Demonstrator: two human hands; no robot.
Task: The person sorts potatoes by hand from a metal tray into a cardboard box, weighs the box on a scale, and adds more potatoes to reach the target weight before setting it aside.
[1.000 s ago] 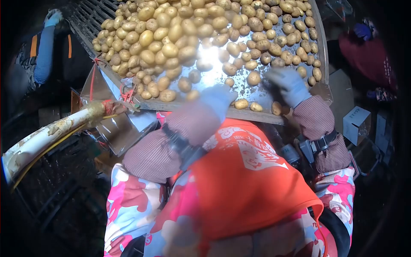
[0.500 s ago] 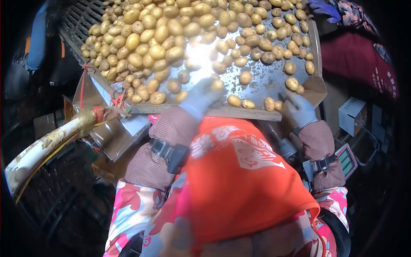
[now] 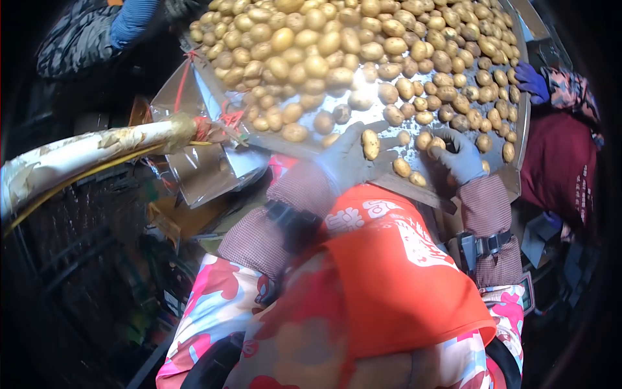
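Grey gloves cover both hands at the near edge of a metal sorting tray (image 3: pixel 336 102), seen with the whole view as a clock face. The left hand (image 3: pixel 346 162), toward half past one from the centre, is open with its fingers spread, an oval potato (image 3: pixel 370 144) lying across them. The right hand (image 3: pixel 461 157), between two and three o'clock, has thumb and fingers curled around a second potato (image 3: pixel 436 146), with a neighbouring potato (image 3: pixel 423 141) just at its nine o'clock side. Between the hands, two small potatoes (image 3: pixel 402 168) sit by the tray's wooden edge board (image 3: pixel 414 192).

From eleven round to two o'clock, loose potatoes (image 3: pixel 282 40) cover the tray, packed tightest at twelve and more scattered toward two. Sun glare whitens the metal near one o'clock.

A peeling white pipe (image 3: pixel 91 151) reaches in from nine o'clock, ending beside red twine (image 3: pixel 231 118) and a cardboard box (image 3: pixel 197 176). At two o'clock, a co-worker's purple glove (image 3: pixel 532 83) is at the tray's far side; another co-worker's blue sleeve (image 3: pixel 133 23) shows between ten and eleven. An orange-red apron (image 3: pixel 405 285) hangs toward five.
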